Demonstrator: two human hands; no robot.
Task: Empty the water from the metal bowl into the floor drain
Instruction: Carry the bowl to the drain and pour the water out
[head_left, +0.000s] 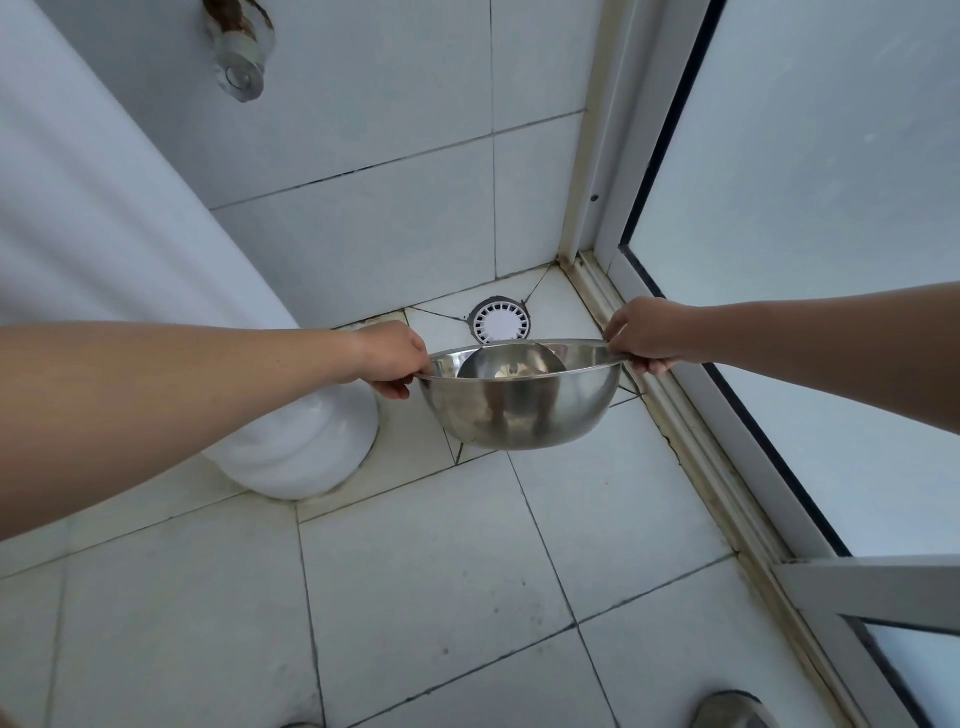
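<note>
Left of your left hand: a wide white pipe (301, 447) stands on the floor (415, 597), just beside and below that wrist. It is not touching the bowl.

Left hand (389, 358): it grips the left edge of the metal bowl (519, 410), fingers curled round the lip.

Between the hands: the bowl hangs in the air, clear of the floor, carried by its rim on both sides. The rim sits close to level, perhaps tipped a little away from you. A dark rounded patch shows inside. You cannot tell from this view whether that is the water surface or only the bowl's base reflecting. No stream leaves the rim.

Beyond the bowl, between the hands: the floor drain (500, 322), a round white grate in the corner of the floor. It lies just past the far lip, partly hidden by it.

Right hand (649, 338): it grips the right edge of the bowl the same way, fingers wrapped under the lip.

Right of your right hand: the door track (691, 431) runs along the floor, with a frosted glass panel (805, 208) above it.

Progress, as a judgement: the carry to the drain looks almost complete, and the bowl is lined up with the grate. The pour itself does not appear to have begun. What is left:
- bring the far lip over the grate
- tip the bowl away from you
- hold it there until it runs dry

Watch for splash toward the door track.
</note>
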